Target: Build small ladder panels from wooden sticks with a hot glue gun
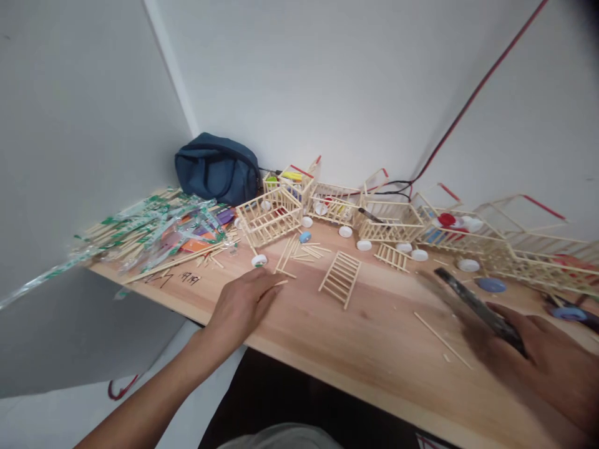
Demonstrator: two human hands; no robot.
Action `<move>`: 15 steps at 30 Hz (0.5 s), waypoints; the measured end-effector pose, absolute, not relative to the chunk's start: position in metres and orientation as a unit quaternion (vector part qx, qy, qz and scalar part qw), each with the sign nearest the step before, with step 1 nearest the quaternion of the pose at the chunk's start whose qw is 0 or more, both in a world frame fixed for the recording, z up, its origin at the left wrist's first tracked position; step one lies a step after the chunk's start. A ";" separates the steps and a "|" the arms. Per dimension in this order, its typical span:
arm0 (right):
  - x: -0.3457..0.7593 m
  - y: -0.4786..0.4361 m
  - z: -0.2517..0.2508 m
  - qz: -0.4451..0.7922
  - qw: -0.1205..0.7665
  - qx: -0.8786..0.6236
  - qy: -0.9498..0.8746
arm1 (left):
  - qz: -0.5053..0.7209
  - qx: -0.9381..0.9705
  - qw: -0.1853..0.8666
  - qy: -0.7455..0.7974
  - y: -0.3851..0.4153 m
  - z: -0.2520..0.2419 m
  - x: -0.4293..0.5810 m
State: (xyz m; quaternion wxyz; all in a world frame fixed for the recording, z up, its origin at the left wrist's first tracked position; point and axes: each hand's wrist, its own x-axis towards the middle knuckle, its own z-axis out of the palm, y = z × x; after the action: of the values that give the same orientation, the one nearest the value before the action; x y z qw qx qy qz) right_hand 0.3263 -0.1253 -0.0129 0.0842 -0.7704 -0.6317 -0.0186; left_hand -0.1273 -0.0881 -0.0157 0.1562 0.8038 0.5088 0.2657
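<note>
My left hand [244,304] lies on the wooden table [374,349], fingers stretched toward a short stick [281,283] and a white bottle cap [259,260]; it holds nothing. My right hand [545,355], blurred by motion, is closed round a dark metal tool [472,304] that looks like pliers or cutters and points up-left. A small ladder-like frame of sticks [341,278] lies flat between the hands. A loose thin stick [442,340] rests near the right hand.
Several stick-built cart frames [271,218] with red handles line the wall, with white and blue caps around them. A heap of wrapped chopsticks [154,234] lies at the left, a blue pouch [218,168] in the corner. A red cable [472,93] runs up the wall.
</note>
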 end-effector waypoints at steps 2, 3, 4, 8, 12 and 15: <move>0.320 -0.128 0.004 0.054 0.106 -0.789 -0.603 | 0.240 0.812 0.106 0.521 -0.086 -0.022 -0.129; 0.316 -0.130 0.012 0.076 0.118 -0.811 -0.568 | 0.230 0.812 0.087 0.529 -0.084 -0.025 -0.130; 0.312 -0.132 0.018 0.080 0.125 -0.836 -0.529 | 0.229 0.811 0.073 0.534 -0.082 -0.027 -0.132; 0.296 -0.141 0.023 0.100 0.122 -0.826 -0.541 | 0.249 0.803 0.070 0.536 -0.076 -0.024 -0.134; 0.276 -0.150 0.006 0.111 0.078 -0.751 -0.646 | 0.319 0.782 0.152 0.514 -0.078 -0.010 -0.124; 0.267 -0.151 -0.004 0.086 0.064 -0.721 -0.685 | 0.342 0.738 0.250 0.525 -0.080 -0.004 -0.113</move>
State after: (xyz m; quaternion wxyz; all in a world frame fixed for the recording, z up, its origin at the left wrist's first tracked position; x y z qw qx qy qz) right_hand 0.2674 -0.1510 -0.0042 0.0639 -0.7210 -0.6846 0.0860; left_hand -0.1126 -0.0801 -0.0037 0.2501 0.7381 0.5248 0.3424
